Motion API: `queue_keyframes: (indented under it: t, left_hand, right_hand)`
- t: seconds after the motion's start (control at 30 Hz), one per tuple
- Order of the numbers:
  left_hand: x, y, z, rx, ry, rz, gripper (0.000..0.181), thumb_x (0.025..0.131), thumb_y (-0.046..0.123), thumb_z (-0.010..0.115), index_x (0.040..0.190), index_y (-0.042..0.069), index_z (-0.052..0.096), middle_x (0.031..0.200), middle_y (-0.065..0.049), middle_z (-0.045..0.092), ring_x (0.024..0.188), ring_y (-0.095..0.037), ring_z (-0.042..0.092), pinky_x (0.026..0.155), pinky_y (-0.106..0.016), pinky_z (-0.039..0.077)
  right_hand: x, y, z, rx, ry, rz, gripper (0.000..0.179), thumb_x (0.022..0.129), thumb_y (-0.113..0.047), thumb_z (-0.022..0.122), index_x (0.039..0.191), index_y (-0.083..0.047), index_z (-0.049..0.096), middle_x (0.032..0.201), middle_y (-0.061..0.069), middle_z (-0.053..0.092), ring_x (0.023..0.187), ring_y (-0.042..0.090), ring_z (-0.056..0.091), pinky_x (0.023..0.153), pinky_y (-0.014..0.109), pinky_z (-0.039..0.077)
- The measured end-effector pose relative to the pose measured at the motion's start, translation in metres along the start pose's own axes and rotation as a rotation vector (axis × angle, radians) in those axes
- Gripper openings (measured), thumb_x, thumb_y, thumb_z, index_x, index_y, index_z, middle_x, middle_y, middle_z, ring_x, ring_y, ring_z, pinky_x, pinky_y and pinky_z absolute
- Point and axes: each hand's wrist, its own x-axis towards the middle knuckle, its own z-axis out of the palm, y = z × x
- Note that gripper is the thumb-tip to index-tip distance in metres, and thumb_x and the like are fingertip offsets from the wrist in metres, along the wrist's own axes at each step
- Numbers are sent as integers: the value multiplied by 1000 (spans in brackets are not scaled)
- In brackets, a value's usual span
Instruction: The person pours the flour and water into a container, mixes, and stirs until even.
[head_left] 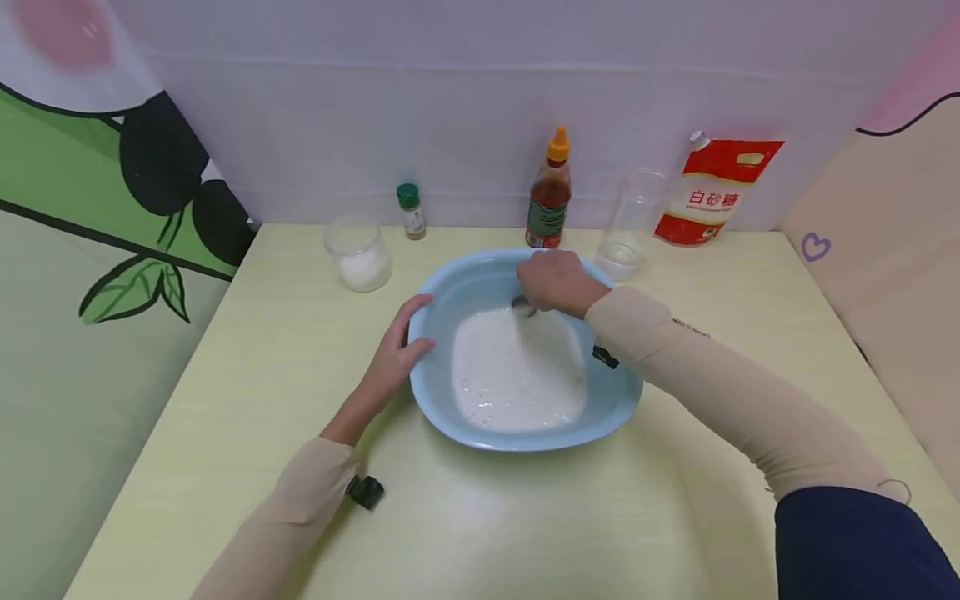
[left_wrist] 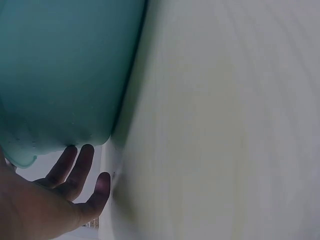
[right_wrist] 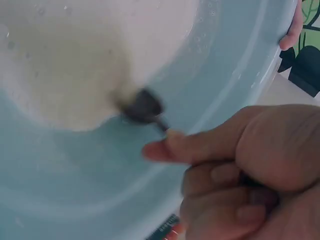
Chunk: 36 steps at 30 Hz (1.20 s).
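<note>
Pale yellow table [head_left: 285,333], light-blue basin [head_left: 433,383] at centre, clear jar [head_left: 360,258] left of upper centre, green-capped bottle [head_left: 412,215] and orange-capped sauce bottle [head_left: 549,204] at upper centre, clear cup [head_left: 624,242] and white-sugar pouch [head_left: 708,198] at upper right

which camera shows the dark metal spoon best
The right wrist view: the dark metal spoon shows large there, though blurred, pinched by the bare right hand. The head view shows only a small part below that hand; the left wrist view shows none of it.
</note>
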Motion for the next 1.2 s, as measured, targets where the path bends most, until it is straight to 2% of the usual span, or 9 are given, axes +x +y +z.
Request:
queue_keyframes:
  t: [0.13,0.27,0.37,0.5,0.63,0.77,0.97,1.1,1.2]
  left_hand:
    - [0,1,-1,13,3,-4,66,90,4,52,153,14,33,164,-13,24,142,-35,33,114,-56,32]
    - [-1,3,-1,18,0,-6,66,91,4,51,153,13,33,164,-14,24,143,-35,32,115,-56,31]
    - [-1,4,0,15,2,-6,66,91,4,51,153,13,33,164,-13,24,143,-35,32,115,-56,30]
    - [-1,4,0,18,2,4,66,91,4,52,153,13,33,164,-14,24,143,-37,33,114,-57,31]
    - [-1,4,0,22,5,21,65,91,3,52,153,11,33,164,-16,24,144,-37,32,114,-57,31]
    - [-1,4,1,16,5,26,66,90,2,52,153,11,33,164,-15,24,144,-36,31,115,-56,31]
    - [-1,5,2,11,1,12,66,90,3,51,153,11,32,164,-15,23,144,-38,32,113,-58,33]
    - [-1,5,3,3,-6,-2,66,90,3,51,153,13,33,165,-14,23,143,-37,33,111,-58,35]
    - [-2,5,3,-11,-2,-10,66,90,2,52,152,14,34,164,-13,24,140,-36,35,110,-57,36]
  right_hand:
    - [-20,4,-4,-115,-49,-42,9,89,-8,60,81,-8,62,71,4,51,68,21,49,60,32,42]
    - [-25,-3,-5,-150,-281,-65,10,87,-5,67,80,-10,63,76,2,53,71,19,49,64,30,46]
    - [-17,-12,-2,-97,-513,-121,6,87,-12,73,82,-13,70,76,-1,53,67,16,46,60,27,41]
    - [-5,-22,6,126,-641,-263,14,94,-17,65,86,-14,76,66,-4,48,55,10,35,51,26,27]
    - [4,-34,13,314,-558,-335,17,97,-17,59,92,-13,74,66,-6,44,52,8,30,47,24,26]
    - [9,-39,12,352,-378,-307,17,99,-18,58,103,-12,73,78,-2,56,57,11,38,51,24,33]
    - [7,-25,10,236,-10,-138,15,99,-12,52,107,-5,64,93,7,59,80,20,52,75,30,43]
    - [-5,-13,7,125,83,-37,10,97,-12,55,91,-6,60,78,5,50,74,23,48,72,35,43]
    - [-18,-8,5,-12,107,-47,21,96,-13,54,75,-7,56,68,3,47,66,22,47,62,33,44]
